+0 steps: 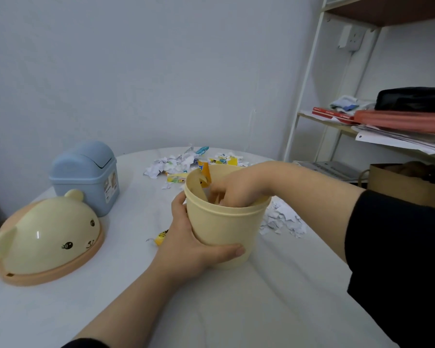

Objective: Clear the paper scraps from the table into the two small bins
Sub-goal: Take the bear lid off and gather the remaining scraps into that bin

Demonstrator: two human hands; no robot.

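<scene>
A cream-yellow bin point(224, 227) stands open at the middle of the table. My left hand point(194, 244) grips its near side. My right hand point(234, 189) reaches down inside it, fingers hidden below the rim, so what they hold cannot be seen. The bin's bear-faced lid point(48, 237) lies on the table to the left. A blue bin point(86, 174) with a swing lid stands behind the lid. Torn paper scraps point(183, 162) lie piled at the far edge, more white scraps point(284, 219) lie right of the cream bin, and one yellow scrap point(160, 237) sits by my left wrist.
The table point(211, 310) is covered with a white cloth. A white metal shelf point(377, 126) with books, papers and a black pouch stands at the right. A brown paper bag point(407, 184) sits under it, close to the table's right edge.
</scene>
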